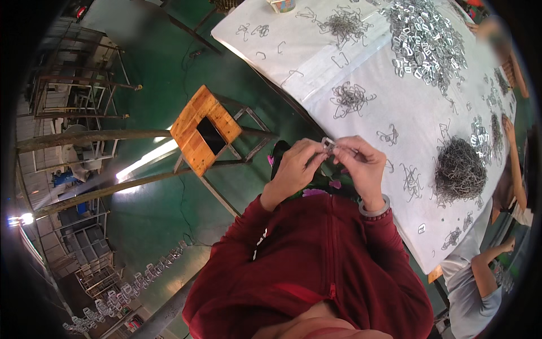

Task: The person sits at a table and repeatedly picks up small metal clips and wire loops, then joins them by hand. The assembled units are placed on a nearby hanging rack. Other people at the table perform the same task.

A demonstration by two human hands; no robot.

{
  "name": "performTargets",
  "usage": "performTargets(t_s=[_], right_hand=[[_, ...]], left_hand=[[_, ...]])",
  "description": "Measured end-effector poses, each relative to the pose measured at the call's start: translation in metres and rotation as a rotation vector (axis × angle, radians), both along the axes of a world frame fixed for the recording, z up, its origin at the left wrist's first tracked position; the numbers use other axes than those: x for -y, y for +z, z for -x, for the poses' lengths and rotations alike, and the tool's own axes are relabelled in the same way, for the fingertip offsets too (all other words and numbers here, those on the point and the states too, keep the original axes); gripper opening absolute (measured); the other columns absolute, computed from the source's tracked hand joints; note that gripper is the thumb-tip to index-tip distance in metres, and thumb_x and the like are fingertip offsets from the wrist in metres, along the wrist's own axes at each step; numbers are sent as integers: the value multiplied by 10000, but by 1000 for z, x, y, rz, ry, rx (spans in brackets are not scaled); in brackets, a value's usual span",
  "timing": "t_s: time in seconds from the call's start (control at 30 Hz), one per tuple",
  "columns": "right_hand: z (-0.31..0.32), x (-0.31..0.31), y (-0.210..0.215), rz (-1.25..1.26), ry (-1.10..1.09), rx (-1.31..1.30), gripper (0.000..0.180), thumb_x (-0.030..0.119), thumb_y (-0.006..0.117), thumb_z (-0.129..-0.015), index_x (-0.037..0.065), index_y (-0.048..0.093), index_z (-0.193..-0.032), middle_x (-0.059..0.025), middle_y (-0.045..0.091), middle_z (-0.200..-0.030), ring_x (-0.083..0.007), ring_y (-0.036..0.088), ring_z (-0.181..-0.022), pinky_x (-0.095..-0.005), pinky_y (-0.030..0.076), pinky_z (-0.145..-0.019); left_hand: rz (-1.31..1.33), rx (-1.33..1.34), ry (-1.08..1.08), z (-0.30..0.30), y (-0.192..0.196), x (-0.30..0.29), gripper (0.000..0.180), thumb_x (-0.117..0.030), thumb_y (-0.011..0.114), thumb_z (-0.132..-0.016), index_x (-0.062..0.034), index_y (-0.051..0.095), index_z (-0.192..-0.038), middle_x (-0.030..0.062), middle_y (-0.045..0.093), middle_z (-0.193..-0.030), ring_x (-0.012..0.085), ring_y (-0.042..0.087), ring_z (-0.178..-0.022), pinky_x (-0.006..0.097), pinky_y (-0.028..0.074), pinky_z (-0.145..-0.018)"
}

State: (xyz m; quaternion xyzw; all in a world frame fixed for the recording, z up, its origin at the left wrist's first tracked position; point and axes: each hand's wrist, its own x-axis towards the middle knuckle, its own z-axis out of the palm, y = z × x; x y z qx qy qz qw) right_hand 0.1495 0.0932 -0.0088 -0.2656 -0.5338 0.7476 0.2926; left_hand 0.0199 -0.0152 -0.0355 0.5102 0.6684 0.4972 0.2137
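My left hand and my right hand meet in front of my chest, by the near edge of the white-covered table. Between their fingertips is a small shiny metal buckle-like piece, pinched from both sides. Its exact shape is partly hidden by the fingers. A bracelet circles my right wrist. Closest on the tabletop lie a loose heap of bent wire pieces and a smaller cluster of wires.
A large pile of shiny metal buckles and a dense wire heap cover parts of the table. Other people's arms reach in along its far right side. To the left stands a wooden stool bearing a flat black object.
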Motion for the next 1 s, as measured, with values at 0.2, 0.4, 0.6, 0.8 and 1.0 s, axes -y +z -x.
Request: performTargets(t_s=[0.2,0.4,0.6,0.8,1.0], right_hand=[[-7,-14,2,101,29,-28,112,-73,627,-822,-43,657,-926,-45,639,-816,-72,595,-682,-186,463,-583],[-8,-17,-6,66,115,-14,127,-73,613,-800,-54,671,-912,-89,647,-880,-128,626,-715,-239,510,-646],[-8,-17,-5,113,104,-88,158,-91,619,-820,-55,663,-968,-71,647,-893,-99,621,-740,-205,500,-671],[-8,-10,-8,95,124,-95,151,-84,627,-820,-52,666,-962,-70,645,-899,-93,617,-736,-196,494,-669],[-4,-6,-10,29,113,-121,159,-75,625,-822,-32,671,-968,-52,647,-898,-75,606,-740,-187,488,-662]], left_hand=[[-97,144,74,28,-7,-25,262,-59,576,-879,0,575,-1135,115,638,-1075,229,611,-991,310,469,-865],[-52,-481,32,107,-51,-155,201,-88,609,-840,-72,665,-1032,94,619,-883,299,568,-871,361,475,-768],[161,-804,-154,118,-57,-213,122,-85,559,-840,-54,598,-952,99,512,-914,287,505,-948,412,481,-751],[155,-656,-150,106,-49,-185,87,-79,540,-863,-7,532,-911,113,557,-897,287,558,-898,380,495,-702],[145,2,-15,76,23,-113,118,-41,537,-901,41,550,-986,127,621,-863,187,644,-707,302,505,-651]])
